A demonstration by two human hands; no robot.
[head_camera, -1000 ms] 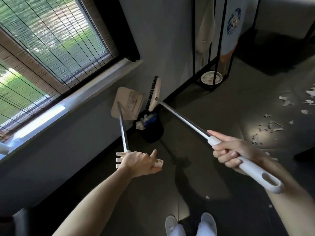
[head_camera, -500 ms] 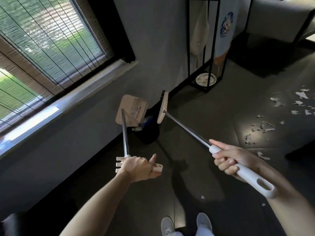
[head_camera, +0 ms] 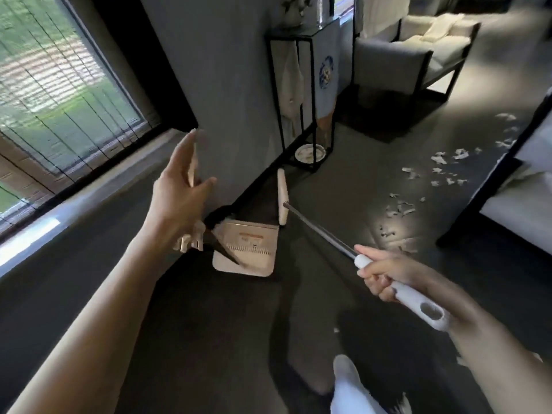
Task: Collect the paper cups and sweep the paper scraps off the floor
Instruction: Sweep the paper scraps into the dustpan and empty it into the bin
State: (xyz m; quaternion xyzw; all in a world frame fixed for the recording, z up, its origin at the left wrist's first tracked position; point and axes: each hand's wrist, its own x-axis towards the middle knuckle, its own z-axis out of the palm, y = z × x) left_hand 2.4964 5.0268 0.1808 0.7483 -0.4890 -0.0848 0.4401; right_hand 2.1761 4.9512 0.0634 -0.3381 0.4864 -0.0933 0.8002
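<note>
The head view showed the sweeping step about to begin: the right hand (head_camera: 385, 276) was closed around the broom (head_camera: 328, 237), whose head hung just above the floor (head_camera: 328, 180). The left hand (head_camera: 182, 189) was spread wide near the dustpan (head_camera: 248, 249). The paper scraps (head_camera: 430, 174) lay far right. No paper cups were visible. Next, I think, the broom must reach the scraps.

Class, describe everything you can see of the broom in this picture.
The broom has a narrow cream head, a thin silver metal shaft and a white, plastic-looking grip ending in a hanging slot. It slants from the lower right up to the head, which is near the dark floor beside the dustpan. The right hand is closed around the grip. Bristles are not clearly visible.
</note>
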